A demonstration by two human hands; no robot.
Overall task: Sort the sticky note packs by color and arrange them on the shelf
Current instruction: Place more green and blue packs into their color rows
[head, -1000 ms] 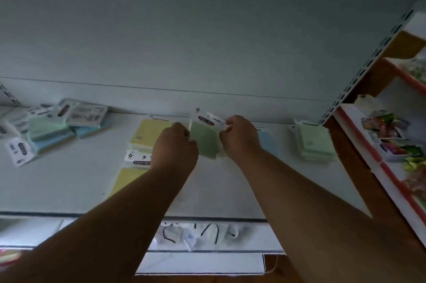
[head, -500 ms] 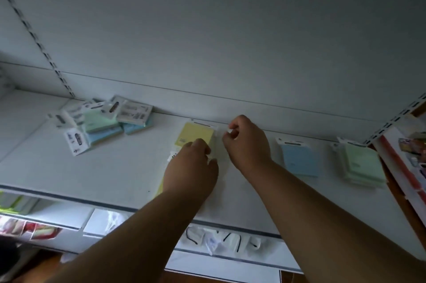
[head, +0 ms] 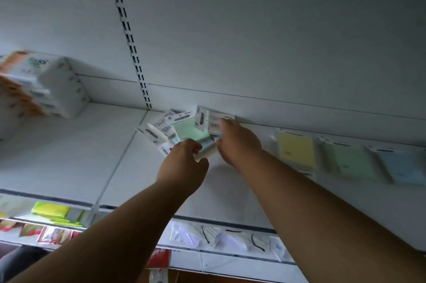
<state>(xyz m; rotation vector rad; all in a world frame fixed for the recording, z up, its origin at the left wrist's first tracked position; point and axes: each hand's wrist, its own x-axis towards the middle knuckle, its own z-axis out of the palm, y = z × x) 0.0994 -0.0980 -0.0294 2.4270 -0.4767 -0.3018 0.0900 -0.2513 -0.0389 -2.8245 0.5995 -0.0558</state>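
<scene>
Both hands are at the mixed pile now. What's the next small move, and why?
Probably lift one pack off the unsorted pile with the right hand, which already touches its top packs, and carry it to the matching pack: yellow, green or blue. The left hand can steady the pile.

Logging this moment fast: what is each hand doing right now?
Left hand: fingers curled at the near edge of the unsorted pile; whether it holds a pack cannot be told.
Right hand: reaching into the pile, fingers hidden; cannot tell.

A shop: white metal shelf (head: pixel 69 156) on a slotted upright (head: pixel 129 38), stacked tissue packs (head: pixel 43 84), sticky note packs (head: pixel 297 151) laid in rows, packaged goods (head: pixel 53 234) on the tier below
</scene>
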